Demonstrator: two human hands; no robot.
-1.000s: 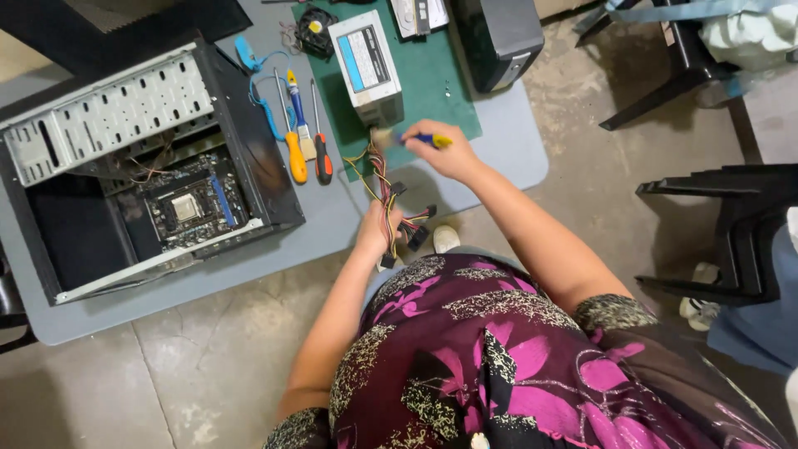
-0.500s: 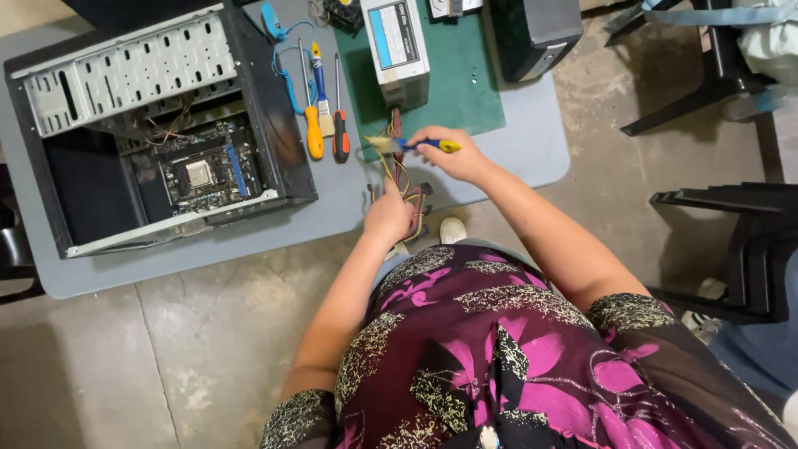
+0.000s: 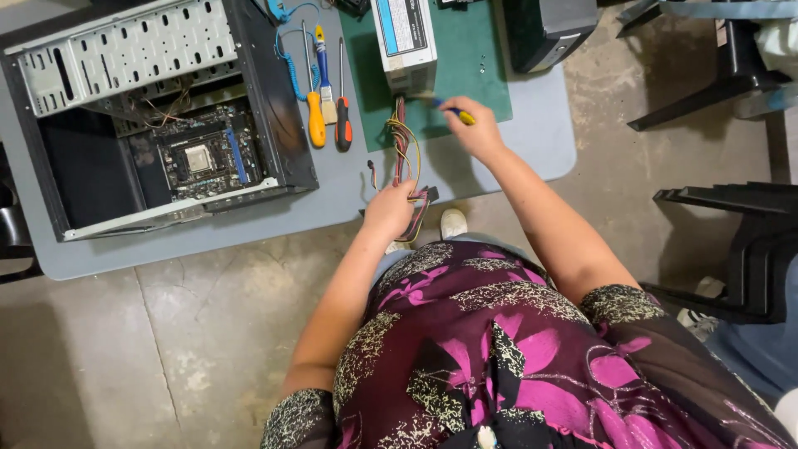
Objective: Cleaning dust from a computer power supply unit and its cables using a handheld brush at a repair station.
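The left hand (image 3: 389, 208), closed round the limp, light bundle of coloured wires (image 3: 405, 150) at the bench's (image 3: 532, 141) near edge, and the right hand (image 3: 475, 129), pinching a blue-and-yellow screwdriver (image 3: 449, 108), work a boxy, probably heavy, sharp-cornered power supply (image 3: 404, 40) on the green mat (image 3: 465, 66), best lifted by its casing.
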